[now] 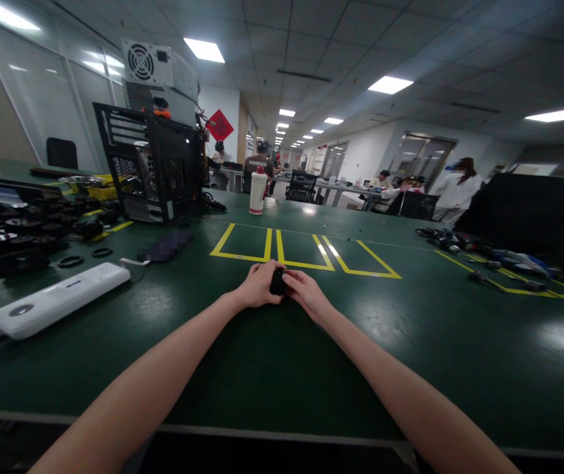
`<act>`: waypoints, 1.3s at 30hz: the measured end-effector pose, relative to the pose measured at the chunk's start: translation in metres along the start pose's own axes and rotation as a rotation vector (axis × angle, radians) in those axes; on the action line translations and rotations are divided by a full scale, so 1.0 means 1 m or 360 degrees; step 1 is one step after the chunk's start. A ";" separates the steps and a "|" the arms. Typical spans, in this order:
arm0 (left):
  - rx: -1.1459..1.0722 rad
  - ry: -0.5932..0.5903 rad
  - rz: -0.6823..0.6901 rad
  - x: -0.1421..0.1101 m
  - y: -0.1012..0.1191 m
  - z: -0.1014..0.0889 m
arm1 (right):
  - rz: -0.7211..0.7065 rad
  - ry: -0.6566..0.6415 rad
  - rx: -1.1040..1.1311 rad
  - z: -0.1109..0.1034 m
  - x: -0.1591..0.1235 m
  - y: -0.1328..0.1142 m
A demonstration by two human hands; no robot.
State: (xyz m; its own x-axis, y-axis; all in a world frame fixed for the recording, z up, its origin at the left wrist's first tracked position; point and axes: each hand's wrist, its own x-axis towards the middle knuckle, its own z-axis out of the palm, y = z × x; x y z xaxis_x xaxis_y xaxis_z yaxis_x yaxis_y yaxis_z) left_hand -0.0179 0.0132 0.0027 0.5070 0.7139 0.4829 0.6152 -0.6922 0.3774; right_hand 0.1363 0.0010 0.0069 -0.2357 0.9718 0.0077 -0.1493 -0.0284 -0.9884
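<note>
The single view looks from the wearer's head, forward and down across a dark green glossy tabletop [203,368]. Its near edge crosses the bottom of the frame; both bare forearms enter from the lower corners, close to the lens. White ceiling lights recede toward the upper centre, far off.

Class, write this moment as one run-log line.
left hand: gripping black object | right hand: fingers on it | table: beneath both | white bottle: standing beyond
</note>
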 end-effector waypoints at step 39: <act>-0.0004 -0.0004 -0.0022 0.004 -0.001 0.004 | 0.0010 -0.0065 0.0151 -0.004 0.001 0.001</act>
State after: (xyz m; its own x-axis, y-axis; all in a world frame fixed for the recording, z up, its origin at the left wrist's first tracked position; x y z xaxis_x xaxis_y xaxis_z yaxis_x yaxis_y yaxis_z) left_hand -0.0143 0.0172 0.0004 0.4998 0.7238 0.4756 0.6209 -0.6823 0.3860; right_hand 0.1399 0.0030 0.0051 -0.2759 0.9611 0.0095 -0.2377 -0.0587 -0.9696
